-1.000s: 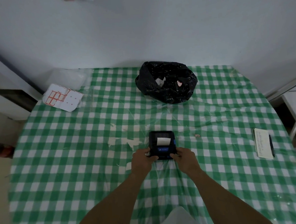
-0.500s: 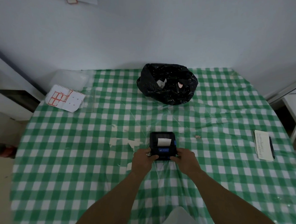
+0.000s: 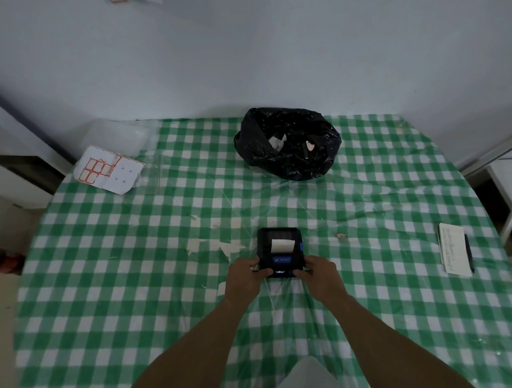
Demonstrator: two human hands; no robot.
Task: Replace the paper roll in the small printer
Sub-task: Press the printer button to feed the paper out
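The small black plastic printer (image 3: 280,249) was gripped between left hand (image 3: 244,275) and right hand (image 3: 321,272); it's probably best steadied while the lid's popped.

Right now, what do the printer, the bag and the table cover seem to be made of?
Printer: likely hard matte black plastic, with a white paper slip showing. Bag: thin glossy black plastic, crinkled with glints. Table cover: green-white check under what looks like a clear, shiny, creased plastic film.

Glossy plastic tablecloth (image 3: 134,293) — matt printer (image 3: 280,249).
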